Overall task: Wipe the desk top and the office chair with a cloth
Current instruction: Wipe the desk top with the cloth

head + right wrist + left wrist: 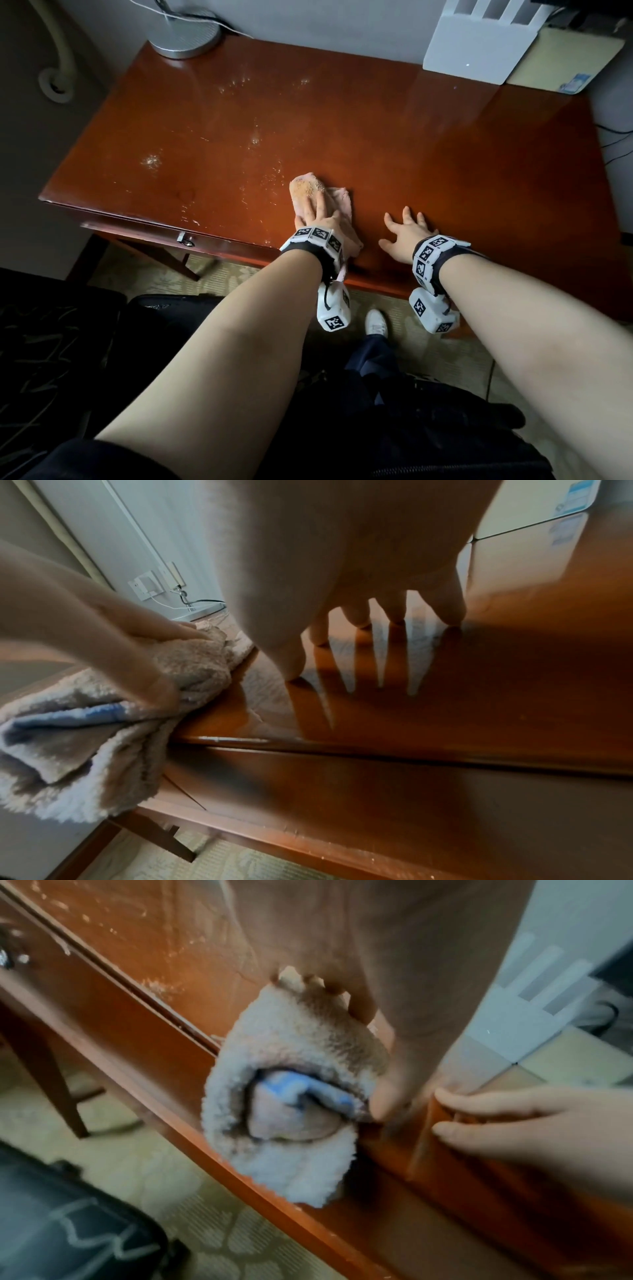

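Note:
A reddish-brown wooden desk top fills the head view. On it, near the front edge, lies a bunched pinkish fluffy cloth with a dirty patch on its upper side. My left hand lies over it, fingers on top and thumb pressed into its side. One end of the cloth hangs over the desk edge. To the right, my right hand rests flat on the bare wood with fingers spread, holding nothing. A black office chair stands at the lower left.
Pale dusty smears mark the left half of the desk. At the back stand a round lamp base, a white router and a beige pad. A drawer lock sits in the front panel. Cables run at the right.

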`<state>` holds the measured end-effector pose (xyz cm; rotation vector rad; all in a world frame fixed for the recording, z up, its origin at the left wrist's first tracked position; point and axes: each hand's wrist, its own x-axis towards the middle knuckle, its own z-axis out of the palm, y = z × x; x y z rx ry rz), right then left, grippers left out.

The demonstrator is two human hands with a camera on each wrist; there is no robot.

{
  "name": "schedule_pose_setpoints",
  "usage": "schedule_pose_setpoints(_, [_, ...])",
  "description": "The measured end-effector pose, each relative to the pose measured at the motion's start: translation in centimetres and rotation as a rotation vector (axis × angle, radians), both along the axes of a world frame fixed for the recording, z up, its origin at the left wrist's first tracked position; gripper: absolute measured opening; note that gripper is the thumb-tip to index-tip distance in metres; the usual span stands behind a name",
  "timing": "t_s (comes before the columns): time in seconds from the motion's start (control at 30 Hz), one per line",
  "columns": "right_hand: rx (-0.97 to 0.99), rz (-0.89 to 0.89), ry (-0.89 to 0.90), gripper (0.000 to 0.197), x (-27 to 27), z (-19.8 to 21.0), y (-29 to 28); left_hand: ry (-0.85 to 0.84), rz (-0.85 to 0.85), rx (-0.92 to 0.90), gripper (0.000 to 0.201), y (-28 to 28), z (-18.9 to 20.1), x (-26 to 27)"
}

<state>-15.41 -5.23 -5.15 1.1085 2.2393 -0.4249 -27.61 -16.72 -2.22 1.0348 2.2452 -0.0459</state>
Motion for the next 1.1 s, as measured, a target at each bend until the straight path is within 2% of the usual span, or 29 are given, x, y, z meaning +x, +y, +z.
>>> schedule_pose_setpoints(0.07, [0.007, 0.004, 0.004, 0.063, 0.1, 0.0, 0.0, 0.034, -0.051, -0.016, 0.093, -0.1, -0.4, -0.3])
schedule_pose_setpoints(0.13, [0.012, 0.003, 0.006, 0.062, 0.1, 0.0, -0.1, 0.031, -0.071, -0.002, 0.091, -0.5, -0.5, -0.7])
schedule_pose_setpoints(0.33, [0.057, 0.007, 0.005, 0.06, -0.6, -0.1, -0.4, 0.071, -0.12, 0.082, 0.064, -2.2, -0.3, -2.0])
schedule_pose_setpoints(0.5, [0.095, -0.002, 0.078, 0.059, -1.1, -0.7, -1.1, 0.106, -0.142, 0.112, 0.038, -3.3, -0.7, -3.3])
schedule_pose_setpoints(0.77, [0.078, -0.035, 0.096, 0.065, -1.8, -0.8, -1.7, 0.103, -0.222, 0.109, 0.036, -4.6, -2.4, -6.4])
schedule_pose_setpoints(0.93, [0.063, -0.017, 0.12, 0.06, -2.3, -0.8, -2.0, 0.158, -0.195, 0.239, 0.035, -6.0, -2.4, -7.0])
schedule_pose_setpoints(1.1, [0.059, 0.024, 0.16, 0.057, -3.6, -1.3, -2.5, 0.14, -0.279, 0.102, 0.038, -6.3, -1.0, -8.9])
